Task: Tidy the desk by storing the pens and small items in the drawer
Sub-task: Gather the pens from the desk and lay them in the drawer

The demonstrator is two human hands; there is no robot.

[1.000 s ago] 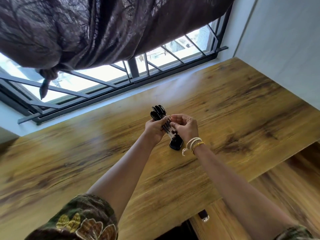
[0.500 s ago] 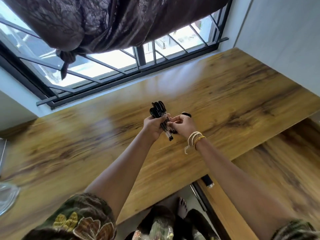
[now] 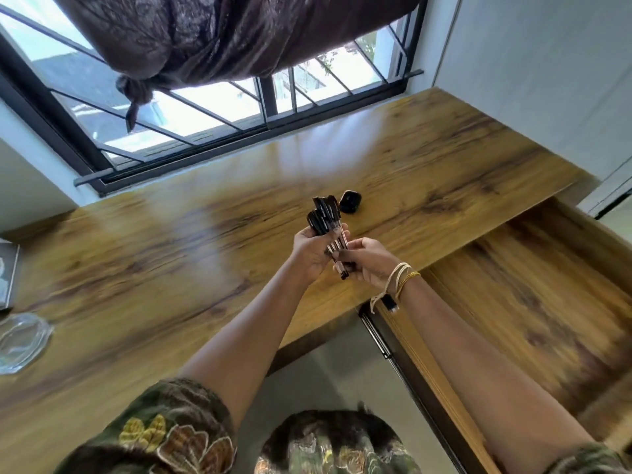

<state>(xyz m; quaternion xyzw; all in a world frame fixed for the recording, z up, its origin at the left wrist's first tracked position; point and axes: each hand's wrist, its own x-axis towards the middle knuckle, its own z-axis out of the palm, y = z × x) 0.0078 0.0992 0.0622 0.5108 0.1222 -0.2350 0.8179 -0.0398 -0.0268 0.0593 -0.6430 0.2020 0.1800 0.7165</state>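
Note:
A bundle of black-capped pens [image 3: 325, 218] stands upright above the wooden desk [image 3: 171, 268]. My left hand [image 3: 313, 249] grips the bundle around its middle. My right hand [image 3: 367, 263] pinches the lower tips of the pens from the right. A small black rounded case [image 3: 350, 202] lies on the desk just behind the pens. To the right, below the desk edge, the wooden drawer [image 3: 533, 302] is pulled out and open; a small black item [image 3: 390, 301] sits at its near-left corner beside my right wrist.
A glass dish [image 3: 20, 340] lies at the desk's left edge, with a grey object [image 3: 8, 275] behind it. A barred window [image 3: 239, 107] and a knotted dark curtain [image 3: 205, 39] are beyond the desk. A white wall [image 3: 547, 80] borders the right.
The view has tilted down and pulled back, so the open drawer and my lap now show. Both hands with the pens have come nearer the desk's front edge, leaving the black case behind them.

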